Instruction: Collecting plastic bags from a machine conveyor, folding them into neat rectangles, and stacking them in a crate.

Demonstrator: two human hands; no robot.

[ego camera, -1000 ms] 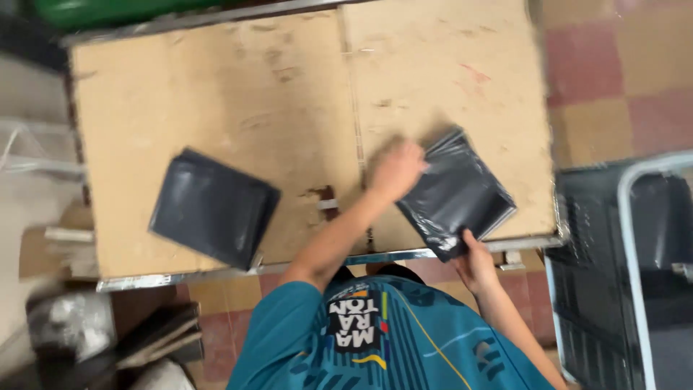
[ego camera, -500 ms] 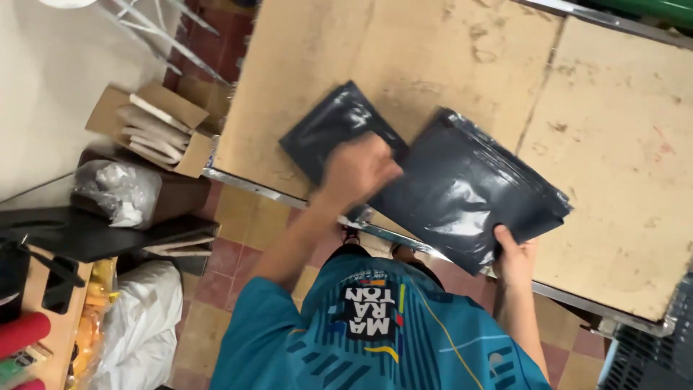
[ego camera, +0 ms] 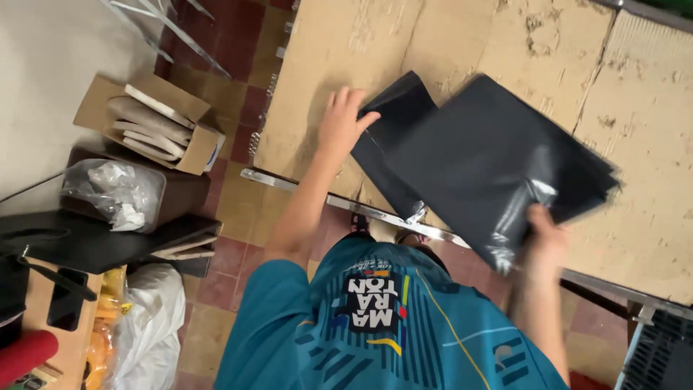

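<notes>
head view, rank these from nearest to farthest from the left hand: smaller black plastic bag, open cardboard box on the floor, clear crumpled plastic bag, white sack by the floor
1. Smaller black plastic bag, on the worn table, touching the left hand.
2. Open cardboard box, on the floor beyond the table's end.
3. Clear crumpled plastic bag, just past the box.
4. White sack, lowest in the picture, beside the person's teal shirt.

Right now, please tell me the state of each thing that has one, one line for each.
Left hand: open, flat on the smaller black bag.
Right hand: gripping the larger bag's corner.
Smaller black bag: lying on the table.
Larger black bag: lifted, overlapping the smaller.
Cardboard box: open.
</notes>
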